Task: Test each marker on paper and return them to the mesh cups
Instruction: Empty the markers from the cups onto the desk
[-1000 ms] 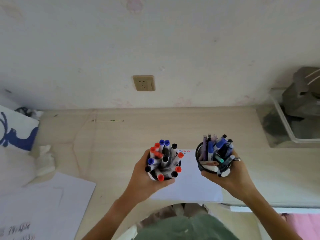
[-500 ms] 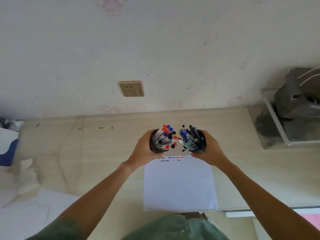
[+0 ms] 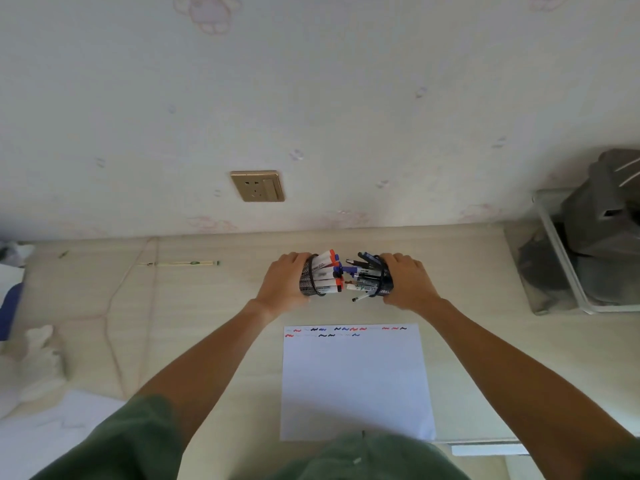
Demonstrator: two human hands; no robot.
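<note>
My left hand (image 3: 284, 284) grips a black mesh cup (image 3: 308, 282) full of white markers (image 3: 325, 271) with red, blue and black caps. My right hand (image 3: 407, 282) grips a second mesh cup (image 3: 384, 285) holding several dark pens and markers (image 3: 362, 271). Both cups are tipped inward, their open ends facing each other just above the desk beyond the paper. One pen (image 3: 362, 298) sticks out low from the right cup. The white paper (image 3: 355, 382) lies nearer me, with red, blue and black squiggles along its top edge.
A clear plastic bin (image 3: 554, 271) with dark things stands at the right against the wall. A thin pencil-like stick (image 3: 180, 263) lies at the back left. Crumpled tissue (image 3: 45, 344) and loose papers (image 3: 45, 431) lie at the left. A wall socket (image 3: 258, 186) sits above the desk.
Both hands carried the cups away from me, past the paper's far edge, and tipped them inward so the openings face each other. The paper is now uncovered.
</note>
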